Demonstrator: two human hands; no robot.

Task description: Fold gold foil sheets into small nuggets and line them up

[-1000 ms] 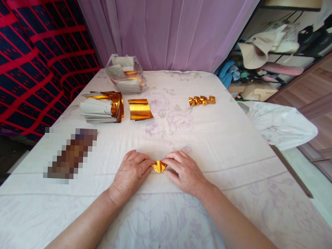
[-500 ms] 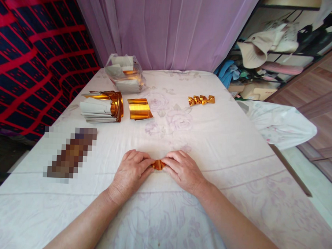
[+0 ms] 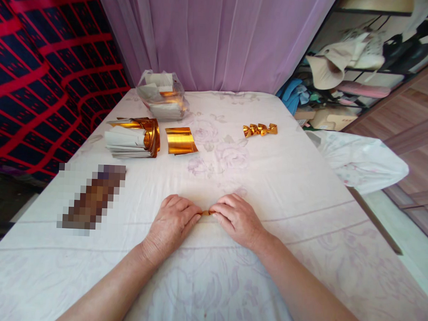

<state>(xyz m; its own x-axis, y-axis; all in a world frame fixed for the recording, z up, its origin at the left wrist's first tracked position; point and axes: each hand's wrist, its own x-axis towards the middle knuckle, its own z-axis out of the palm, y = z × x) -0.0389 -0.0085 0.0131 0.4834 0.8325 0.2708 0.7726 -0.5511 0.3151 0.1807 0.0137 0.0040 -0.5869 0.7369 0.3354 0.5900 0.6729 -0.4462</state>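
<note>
Judging by the row of folded gold pieces (image 3: 260, 130) lying at the far right of the bench (image 3: 305, 183), I count a few finished, while the loose gold sheet (image 3: 180, 140), the paper stack (image 3: 130, 139) and the plastic bag (image 3: 162, 101) of more sheets suggest most of the work is left. My left hand (image 3: 172, 224) and right hand (image 3: 237, 218) rest palm down on the bench near me, fingertips meeting, curled and nearly closed. Between them they pinch a small gold foil piece (image 3: 206, 212), almost hidden, only a sliver showing; I judge its fold partly made.
</note>
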